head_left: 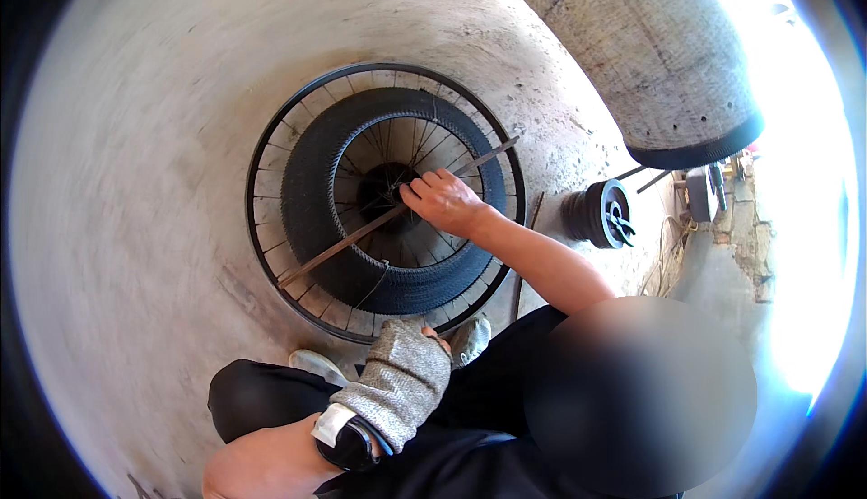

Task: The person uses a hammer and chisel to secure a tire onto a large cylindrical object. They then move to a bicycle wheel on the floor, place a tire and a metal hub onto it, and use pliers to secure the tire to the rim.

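Right hand (442, 203), fingers bent, lies over a brown strip (348, 243) crossing a tyre (307, 183) within a spoked wheel's (252, 194) rim; whether it grips cannot be told. Left hand (437, 339), mostly under grey knit (397, 377), is likewise unclear.

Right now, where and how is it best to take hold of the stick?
Probably by the bare lower-left part of the stick, coming from the left: it slants across the tire, that stretch is long, straight and thin, and the right hand covers its middle.
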The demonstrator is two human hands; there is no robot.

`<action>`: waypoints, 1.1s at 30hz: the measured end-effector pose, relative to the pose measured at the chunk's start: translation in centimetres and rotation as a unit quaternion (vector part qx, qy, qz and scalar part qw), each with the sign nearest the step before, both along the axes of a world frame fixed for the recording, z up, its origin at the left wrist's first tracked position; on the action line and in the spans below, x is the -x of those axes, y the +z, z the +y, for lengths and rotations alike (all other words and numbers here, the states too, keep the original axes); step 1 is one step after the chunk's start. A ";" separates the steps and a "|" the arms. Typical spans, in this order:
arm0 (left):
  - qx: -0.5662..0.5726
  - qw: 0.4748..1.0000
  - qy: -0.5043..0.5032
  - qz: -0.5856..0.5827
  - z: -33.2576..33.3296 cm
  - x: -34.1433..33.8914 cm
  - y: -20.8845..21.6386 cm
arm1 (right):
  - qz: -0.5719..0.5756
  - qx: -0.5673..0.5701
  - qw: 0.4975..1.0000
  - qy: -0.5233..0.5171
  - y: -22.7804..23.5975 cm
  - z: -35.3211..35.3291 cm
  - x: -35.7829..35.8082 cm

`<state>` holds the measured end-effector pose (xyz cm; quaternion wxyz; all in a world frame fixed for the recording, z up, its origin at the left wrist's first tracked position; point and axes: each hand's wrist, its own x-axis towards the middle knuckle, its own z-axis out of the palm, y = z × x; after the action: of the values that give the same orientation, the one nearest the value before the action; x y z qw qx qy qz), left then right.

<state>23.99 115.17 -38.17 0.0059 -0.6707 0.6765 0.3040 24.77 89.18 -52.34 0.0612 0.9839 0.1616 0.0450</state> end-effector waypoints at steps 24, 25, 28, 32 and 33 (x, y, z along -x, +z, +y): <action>0.012 1.000 -0.005 0.024 -0.1 0.3 0.0 | 0.365 -0.542 0.626 -0.425 2.6 0.0 -1.4; 0.006 1.000 0.002 0.020 0.1 0.4 -0.1 | 0.359 -0.561 0.617 -0.420 2.1 0.0 -1.6; -0.003 1.000 0.000 0.029 -0.2 0.7 -0.5 | 0.342 -0.581 0.601 -0.429 1.4 -0.7 -0.9; -0.008 1.000 0.001 0.024 -0.2 0.5 -0.2 | 0.347 -0.610 0.568 -0.429 1.4 0.1 -1.3; -0.004 1.000 0.001 0.021 -0.1 0.5 -0.1 | 0.349 -0.609 0.570 -0.428 1.4 0.2 -1.5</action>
<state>23.53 115.04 -38.29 -0.0057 -0.6652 0.6744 0.3204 26.27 89.42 -50.90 -0.6017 0.6825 -0.3347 -0.2453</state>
